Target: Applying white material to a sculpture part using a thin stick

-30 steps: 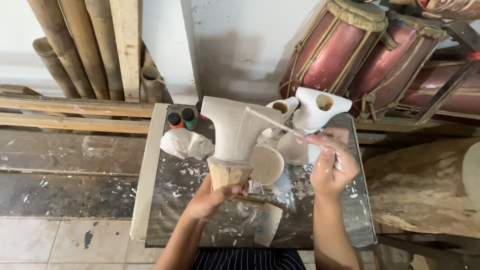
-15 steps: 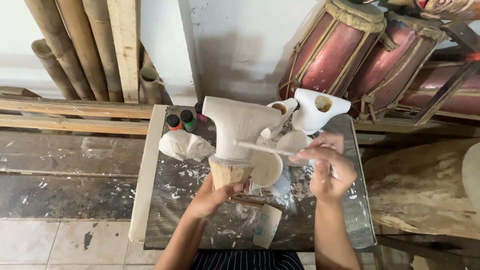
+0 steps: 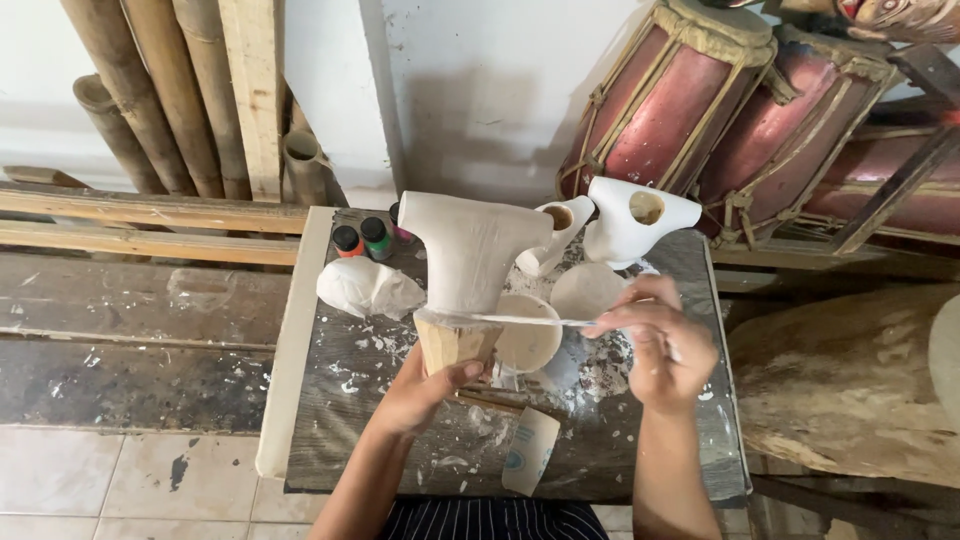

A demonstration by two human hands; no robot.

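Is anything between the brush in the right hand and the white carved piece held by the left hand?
Nothing visible. The right hand holds the thin brush level, its tip already at the lower edge of the white carved piece. The left hand grips the bare wooden base below, clear of the brush.

Both forearms reach forward, the left hand curled in a grip, the right hand raised with fingers pinched.

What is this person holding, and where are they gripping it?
The left hand grips a white-coated, T-shaped wooden carving by its bare wooden base. The right hand pinches a thin paintbrush near its handle end.
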